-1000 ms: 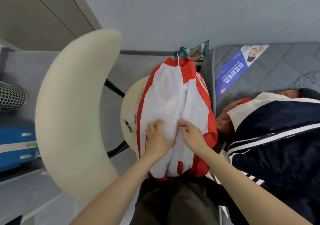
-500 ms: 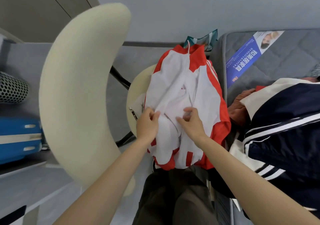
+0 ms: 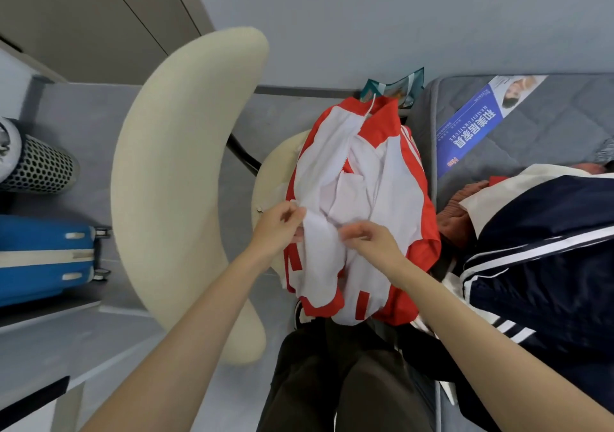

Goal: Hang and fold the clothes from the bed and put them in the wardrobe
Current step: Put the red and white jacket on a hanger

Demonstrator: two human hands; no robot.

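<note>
A red and white zip jacket (image 3: 362, 199) lies draped over the round cream chair seat (image 3: 269, 172) in front of me, its white lining showing. My left hand (image 3: 277, 228) pinches the left front edge of the jacket at mid-height. My right hand (image 3: 368, 238) has curled fingers on the white fabric just right of it; whether it grips the cloth is unclear. A navy jacket with white stripes (image 3: 545, 265) lies on the grey mattress (image 3: 564, 122) to the right, over a brown garment (image 3: 458, 209).
The chair's curved cream backrest (image 3: 176, 179) rises at the left. A blue suitcase (image 3: 43, 258) and a perforated grey cylinder (image 3: 40, 165) stand at the far left. A blue label (image 3: 475, 122) lies on the mattress. A green packet (image 3: 395, 89) sits by the wall.
Both hands have pulled the jacket's front panels apart and bunched the white fabric; the left hand moved left to the front edge. The jacket front is now open and rumpled.
</note>
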